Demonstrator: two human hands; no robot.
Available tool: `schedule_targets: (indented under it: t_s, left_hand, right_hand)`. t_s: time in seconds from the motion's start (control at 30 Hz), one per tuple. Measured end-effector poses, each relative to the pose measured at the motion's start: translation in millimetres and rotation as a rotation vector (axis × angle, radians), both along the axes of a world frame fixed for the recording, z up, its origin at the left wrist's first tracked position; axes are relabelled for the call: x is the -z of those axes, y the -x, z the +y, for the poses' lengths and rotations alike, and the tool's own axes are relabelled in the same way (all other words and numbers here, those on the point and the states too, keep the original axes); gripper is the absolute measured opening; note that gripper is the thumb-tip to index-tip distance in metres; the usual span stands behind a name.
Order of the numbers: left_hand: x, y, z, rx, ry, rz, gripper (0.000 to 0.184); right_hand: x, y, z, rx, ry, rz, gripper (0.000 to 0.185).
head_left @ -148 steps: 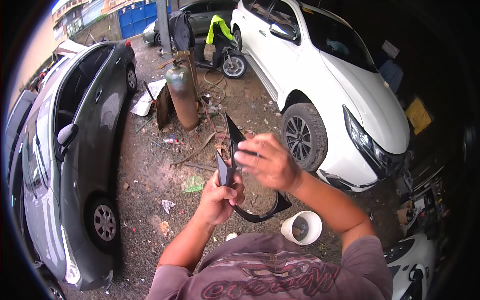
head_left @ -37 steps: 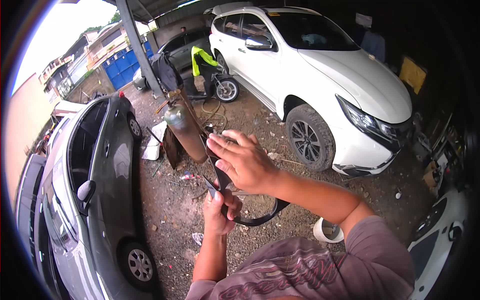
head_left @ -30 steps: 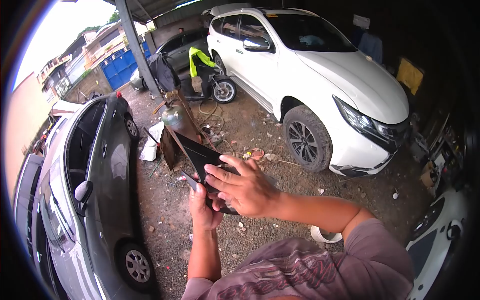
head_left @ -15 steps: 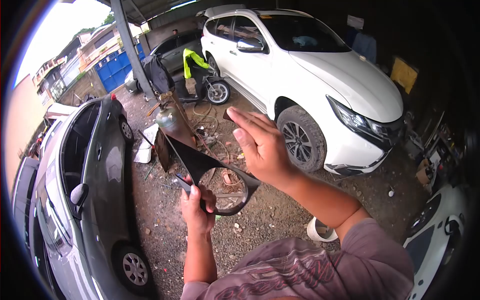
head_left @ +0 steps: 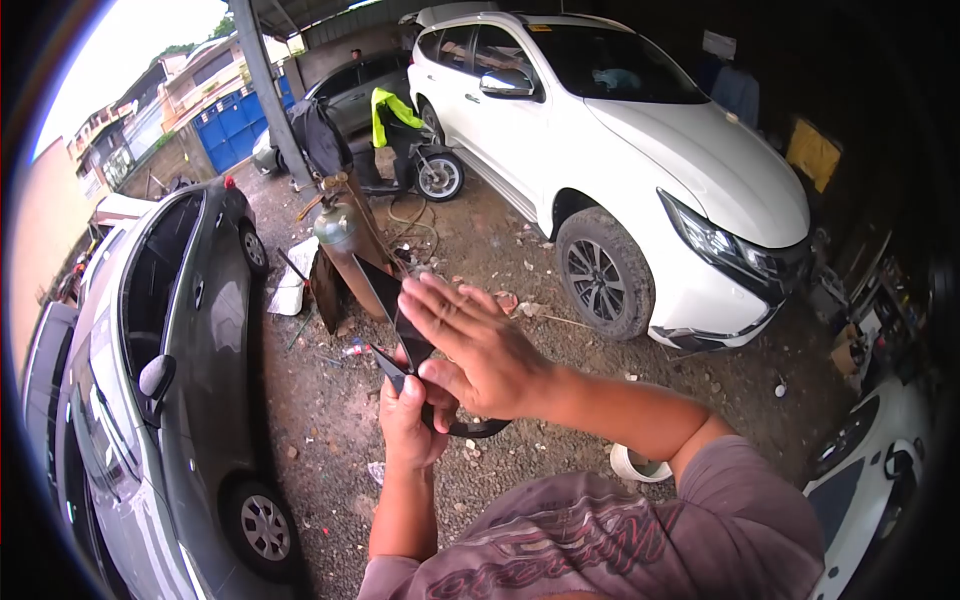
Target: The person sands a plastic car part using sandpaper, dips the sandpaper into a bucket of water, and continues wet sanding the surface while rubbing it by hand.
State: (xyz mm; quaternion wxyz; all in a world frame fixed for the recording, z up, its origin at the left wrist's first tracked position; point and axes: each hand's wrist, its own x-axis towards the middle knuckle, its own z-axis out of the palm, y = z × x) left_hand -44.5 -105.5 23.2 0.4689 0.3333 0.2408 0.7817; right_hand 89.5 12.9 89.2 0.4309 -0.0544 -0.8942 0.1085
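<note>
My left hand (head_left: 418,420) is closed on a black plastic trim piece (head_left: 382,287), a bezel with pointed corners and a round opening, its thumb on the near edge. The bezel's lower curved rim (head_left: 482,430) shows below my right hand. My right hand (head_left: 480,350) lies across the bezel, palm down with fingers stretched out together, and covers the opening. The small dark-brown sheet, like sandpaper, that showed at its fingertips earlier is hidden now beneath the hand.
A grey car (head_left: 185,400) stands at the left and a white SUV (head_left: 620,150) at the right. Beyond my hands are a gas cylinder (head_left: 340,232) and a parked motorcycle (head_left: 437,178). A white bucket (head_left: 640,465) sits on the gravel ground (head_left: 570,440) near my right elbow.
My right hand has come down and left from above the bezel onto its face. The bezel is tilted differently and its round opening is now covered.
</note>
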Motion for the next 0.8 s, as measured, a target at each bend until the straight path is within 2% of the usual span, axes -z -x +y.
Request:
schedule_targets:
  t_s: [0.07, 0.1, 0.23, 0.27, 0.33, 0.37, 0.5, 0.57, 0.67, 0.73, 0.8]
  left_hand:
    - [3.8, 11.9, 0.0, -0.022, 0.021, -0.095, 0.052]
    - [6.2, 9.2, 0.3, 0.013, 0.009, -0.045, 0.051]
    - [16.0, 3.0, 5.6, 0.194, -0.046, -0.009, 0.045]
    - [14.4, 3.2, 4.7, 0.193, -0.041, -0.001, 0.045]
    - [11.4, 5.7, 1.7, 0.013, 0.078, -0.224, 0.043]
    - [17.4, 8.3, 5.2, 0.033, 0.031, -0.094, 0.044]
    - [28.9, 9.6, 6.7, 0.141, 0.123, -0.138, 0.045]
    - [36.2, 20.9, 11.0, 0.233, 0.021, -0.160, 0.044]
    - [25.2, 22.3, 7.8, 0.100, -0.002, -0.184, 0.043]
    - [23.1, 16.8, 6.3, 0.072, 0.174, -0.145, 0.045]
    - [24.4, 9.8, 12.5, 0.213, -0.025, -0.052, 0.045]
  right_hand:
    - [15.3, -17.3, -14.7, 0.014, -0.086, -0.135, 0.075]
    - [18.7, -19.8, -15.1, 0.046, -0.103, -0.171, 0.080]
    - [-1.7, 4.4, 14.2, 0.049, -0.046, -0.149, 0.084]
    - [0.2, 0.3, 9.4, 0.047, -0.042, -0.141, 0.084]
    - [14.1, -16.2, -8.8, -0.009, -0.107, -0.233, 0.084]
    - [19.0, -23.9, -16.3, -0.025, -0.094, -0.239, 0.083]
    - [-8.2, 9.3, 13.0, 0.024, -0.047, -0.226, 0.083]
    - [-4.2, 4.0, 10.4, 0.024, -0.051, -0.245, 0.083]
    - [17.0, -19.9, -3.9, -0.026, -0.102, -0.226, 0.084]
    - [9.5, -7.1, 6.4, 0.035, -0.058, -0.263, 0.083]
    - [-3.9, 19.7, 27.7, -0.001, 0.037, -0.163, 0.085]
